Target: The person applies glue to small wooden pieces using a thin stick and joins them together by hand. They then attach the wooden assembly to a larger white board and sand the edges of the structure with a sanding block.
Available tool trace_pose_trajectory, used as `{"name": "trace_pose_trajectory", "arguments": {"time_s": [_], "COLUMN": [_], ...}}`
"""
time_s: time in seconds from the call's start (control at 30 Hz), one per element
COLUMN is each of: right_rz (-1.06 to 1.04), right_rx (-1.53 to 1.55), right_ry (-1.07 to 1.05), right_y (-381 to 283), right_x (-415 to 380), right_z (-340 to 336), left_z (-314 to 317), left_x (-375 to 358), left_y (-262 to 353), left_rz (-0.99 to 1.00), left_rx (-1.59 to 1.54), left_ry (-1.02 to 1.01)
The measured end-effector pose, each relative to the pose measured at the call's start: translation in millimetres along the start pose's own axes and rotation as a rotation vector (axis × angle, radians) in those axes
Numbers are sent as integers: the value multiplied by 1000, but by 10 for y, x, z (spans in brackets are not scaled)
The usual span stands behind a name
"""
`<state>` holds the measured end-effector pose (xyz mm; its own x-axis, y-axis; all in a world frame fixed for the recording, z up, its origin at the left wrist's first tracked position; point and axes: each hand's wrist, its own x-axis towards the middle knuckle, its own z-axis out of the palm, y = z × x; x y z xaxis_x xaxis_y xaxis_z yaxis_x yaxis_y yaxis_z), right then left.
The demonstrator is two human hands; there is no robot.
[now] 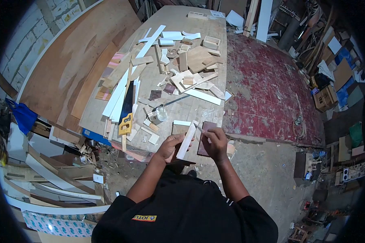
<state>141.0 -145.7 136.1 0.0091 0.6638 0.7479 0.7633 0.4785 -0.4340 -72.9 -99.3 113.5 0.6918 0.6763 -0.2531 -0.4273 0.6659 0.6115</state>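
Observation:
My left hand is wrapped round a pale wooden block, long and narrow, held tilted over the near edge of the workbench. My right hand pinches a thin stick-like tool; its tip is at the far end of the block, and its kind is too small to make out. Behind the right hand lies a dark brown board. A light wooden piece with a white edge rests just beyond the left hand. Farther off stands a small clear container.
A handsaw with a yellow handle lies at the bench's left. Wood offcuts and white strips are heaped across the workbench. Large plywood sheets lean at left. Red flooring and stacked clutter are at right.

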Motion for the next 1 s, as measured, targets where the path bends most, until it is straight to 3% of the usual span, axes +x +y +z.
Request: {"name": "trace_pose_trajectory", "arguments": {"time_s": [0.17, 0.33, 0.47, 0.6, 0.67, 0.7, 0.77, 0.93, 1.0], "right_rz": [-116, 4, -47, 36, 243, 247, 841, 866, 916], "right_rx": [184, 30, 138, 200, 348, 346, 958, 952, 982], "right_ry": [-187, 35, -162, -165, -242, -240, -269, -289, -265], "right_y": [-91, 39, -33, -162, -166, -154, -108, 30, 47], "right_x": [-8, 52, 18, 58, 104, 94, 41, 4, -2], "right_z": [-37, -2, -37, -144, -203, -197, -149, -118, -89], "left_z": [-184, 17, -29, -28, -5, 36, 113, 38, 40], "left_x": [28, 2, 12, -3, -25, -33, -62, -4, 4], "left_y": [-9, 13, 27, 29, 30, 36, 57, 9, -12], "left_rz": [-26, -20, -15, -19, -3, 8, -5, -13, -6], "left_rx": [-11, -12, -17, -37, -43, -48, -47, -37, 4], "left_ry": [-52, 25, 24, -5, 16, 32, 21, -17, 60]}}
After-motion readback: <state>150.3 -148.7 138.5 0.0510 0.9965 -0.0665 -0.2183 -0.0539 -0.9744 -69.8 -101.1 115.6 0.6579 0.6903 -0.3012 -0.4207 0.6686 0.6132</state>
